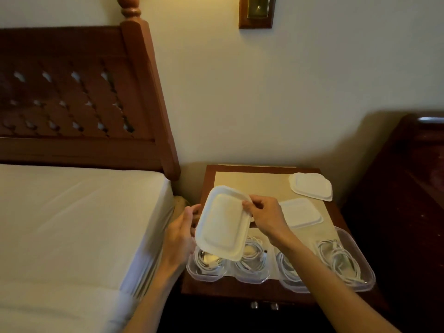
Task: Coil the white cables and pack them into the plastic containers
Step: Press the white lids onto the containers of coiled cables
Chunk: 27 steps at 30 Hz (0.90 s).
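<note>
Head view, the only one. Four clear plastic containers sit in a row along the near edge of the bench [249, 288]: far-left container [206, 269], second container [252, 270], third container [292, 281], right container [348, 263]. Each has a coiled white cable inside; clearest is the cable in the right one [341, 260]. None has a lid on yet.

Both hands are up over the left two containers holding one white lid [222, 223], tilted, near edge low. Left hand [180, 239] grips its left edge, fingers curled behind it. Right hand [266, 216] pinches the far-right corner, fingers [249, 207] closed on the rim.

Two more lids lie flat on the bench: a spare lid [300, 212] just right of the right hand, and a far lid [311, 186] at the far-right corner. A fourth isn't in sight.

My read: coiling and packing are done, the step in hand is capping. The next move calls for levelling the lid, squaring it over one of the left containers, then pressing the rim down all round. Watch for cable loops riding above the rim and stopping the seal.

Bed [72, 224] is to the left, a wall plate [257, 10] above. No brand, label or readable writing anywhere.
</note>
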Each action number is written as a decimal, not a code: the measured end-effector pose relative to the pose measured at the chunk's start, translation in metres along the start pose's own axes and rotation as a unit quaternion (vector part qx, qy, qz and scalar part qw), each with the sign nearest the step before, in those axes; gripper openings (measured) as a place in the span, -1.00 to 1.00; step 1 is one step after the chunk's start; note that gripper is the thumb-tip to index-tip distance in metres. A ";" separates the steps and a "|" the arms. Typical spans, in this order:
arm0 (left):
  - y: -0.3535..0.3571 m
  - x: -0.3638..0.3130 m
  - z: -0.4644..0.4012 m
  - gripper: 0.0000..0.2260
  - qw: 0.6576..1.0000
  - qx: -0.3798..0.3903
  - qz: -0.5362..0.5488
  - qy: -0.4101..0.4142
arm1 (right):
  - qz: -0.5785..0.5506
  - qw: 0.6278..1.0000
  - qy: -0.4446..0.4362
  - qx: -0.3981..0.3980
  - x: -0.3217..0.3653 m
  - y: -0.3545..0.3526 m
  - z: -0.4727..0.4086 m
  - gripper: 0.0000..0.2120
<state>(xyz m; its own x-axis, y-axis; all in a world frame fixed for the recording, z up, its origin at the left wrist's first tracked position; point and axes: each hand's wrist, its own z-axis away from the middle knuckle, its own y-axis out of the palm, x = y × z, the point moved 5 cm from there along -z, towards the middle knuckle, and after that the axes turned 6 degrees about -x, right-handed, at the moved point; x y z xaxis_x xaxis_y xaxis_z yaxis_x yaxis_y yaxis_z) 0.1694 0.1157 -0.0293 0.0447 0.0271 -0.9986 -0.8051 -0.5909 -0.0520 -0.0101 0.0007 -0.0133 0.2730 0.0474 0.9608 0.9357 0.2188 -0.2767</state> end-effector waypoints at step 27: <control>-0.013 0.100 -0.012 -0.74 0.886 -0.082 -0.455 0.035 | 0.537 0.821 -0.189 0.053 -0.070 0.096 -0.003 -0.70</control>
<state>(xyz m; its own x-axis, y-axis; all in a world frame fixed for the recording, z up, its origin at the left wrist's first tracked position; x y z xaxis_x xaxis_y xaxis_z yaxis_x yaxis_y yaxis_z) 0.1911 0.1160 -0.1288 0.6716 0.5057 -0.5415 -0.3211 -0.4600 -0.8278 0.0611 0.0157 -0.1074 0.8199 0.5626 0.1062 0.1709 -0.0634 -0.9832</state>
